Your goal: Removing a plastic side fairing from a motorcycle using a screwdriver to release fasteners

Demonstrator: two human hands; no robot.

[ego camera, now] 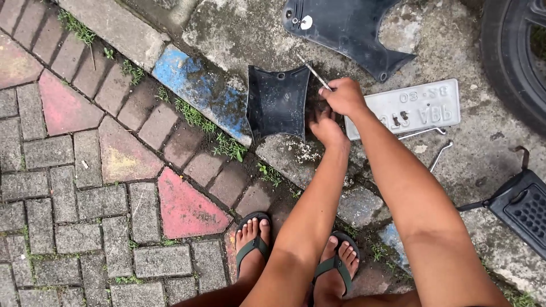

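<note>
On the concrete edge beside the paving, my right hand is closed as a fist around a thin metal tool, whose tip points up and left. Just under it my left hand rests with the fingers curled down on the ground, touching the right edge of a small black plastic panel. To the right of both hands lies a white rectangular number plate, with raised characters. Above is a bigger black cover. A black tyre stands at the far right, and a ribbed black footrest lies lower right. My feet wear green sandals.
</note>
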